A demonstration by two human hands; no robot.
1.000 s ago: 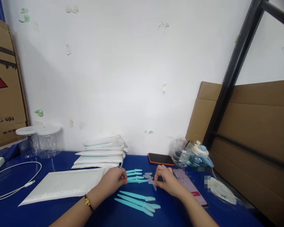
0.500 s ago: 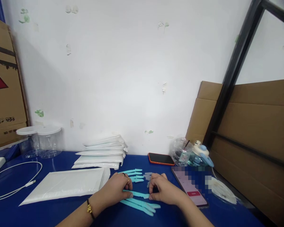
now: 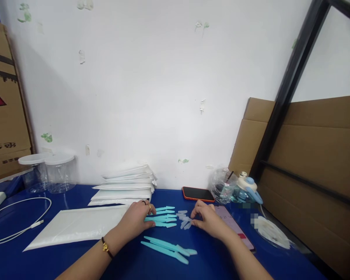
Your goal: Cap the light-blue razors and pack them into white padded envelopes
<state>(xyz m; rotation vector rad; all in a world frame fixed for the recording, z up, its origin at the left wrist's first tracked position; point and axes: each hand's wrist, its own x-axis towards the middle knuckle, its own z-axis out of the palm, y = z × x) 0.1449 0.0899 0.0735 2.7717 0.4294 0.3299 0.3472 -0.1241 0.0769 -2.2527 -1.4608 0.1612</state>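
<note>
our left hand (image 3: 138, 217) at razors (image 3: 171, 216), handles (image 3: 161, 224) its way, prob handier | right hand (image 3: 207, 219) by caps (image 3: 187, 225) | both narrow, can't tell grip

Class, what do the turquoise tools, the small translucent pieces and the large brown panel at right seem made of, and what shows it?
Turquoise tools: probably plastic, fairly matte; even colour, smooth outlines.
Translucent pieces: likely thin plastic, cloudy finish; the blue table seems to tint them.
Brown panel: probably cardboard, matte; straight crease lines.
</note>
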